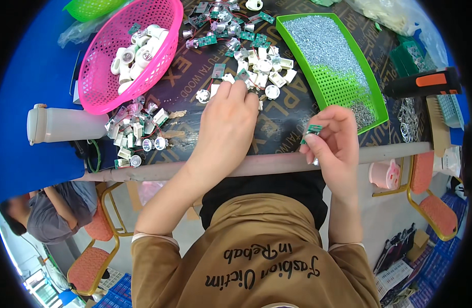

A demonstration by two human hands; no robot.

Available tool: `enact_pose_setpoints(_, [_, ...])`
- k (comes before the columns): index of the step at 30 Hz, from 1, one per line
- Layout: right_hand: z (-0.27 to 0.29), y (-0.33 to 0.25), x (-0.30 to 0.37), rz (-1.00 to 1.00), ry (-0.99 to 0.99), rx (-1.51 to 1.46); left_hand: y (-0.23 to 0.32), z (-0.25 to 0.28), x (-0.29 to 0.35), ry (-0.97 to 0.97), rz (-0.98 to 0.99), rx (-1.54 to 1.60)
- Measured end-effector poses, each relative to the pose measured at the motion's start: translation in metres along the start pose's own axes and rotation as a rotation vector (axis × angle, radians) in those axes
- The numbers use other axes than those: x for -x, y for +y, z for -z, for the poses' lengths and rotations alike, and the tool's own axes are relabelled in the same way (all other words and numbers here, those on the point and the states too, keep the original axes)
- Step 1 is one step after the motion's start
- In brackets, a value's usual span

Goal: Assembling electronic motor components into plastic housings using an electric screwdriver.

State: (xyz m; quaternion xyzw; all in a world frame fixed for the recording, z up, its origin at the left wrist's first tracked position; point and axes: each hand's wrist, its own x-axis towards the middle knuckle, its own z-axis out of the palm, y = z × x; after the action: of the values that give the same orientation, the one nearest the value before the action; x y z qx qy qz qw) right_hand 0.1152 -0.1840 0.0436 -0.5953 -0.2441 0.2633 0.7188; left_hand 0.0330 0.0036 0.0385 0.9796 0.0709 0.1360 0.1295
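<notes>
The left hand [227, 120] covers whatever its fingertips touch in the pile of small white plastic parts [256, 66]. At two o'clock, the black and orange power tool [426, 82] blurs toward the rim. The lime-green plastic basket [89, 7] at eleven o'clock is cut off by the top edge.

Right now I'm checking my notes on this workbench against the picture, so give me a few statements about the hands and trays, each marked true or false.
1. The right hand pinches a small green circuit board. True.
2. The left hand rests in the pink basket. False: it reaches into the white parts pile on the table.
3. The green tray holds small metal screws. True.
4. The white bottle stands upright. False: it lies on its side.
</notes>
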Motion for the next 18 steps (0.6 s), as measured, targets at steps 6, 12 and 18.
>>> enact_pose_setpoints(6, [0.004,0.011,-0.003,0.142,0.046,0.138,0.005,-0.011,0.026,0.127,-0.107,0.101])
enact_pose_setpoints(12, [0.008,0.004,0.001,0.081,-0.068,0.353,0.007,-0.002,0.041,0.014,0.195,0.543])
enact_pose_setpoints(18, [0.008,0.01,0.003,0.213,-0.073,0.636,0.003,-0.008,0.039,0.075,0.137,0.354])
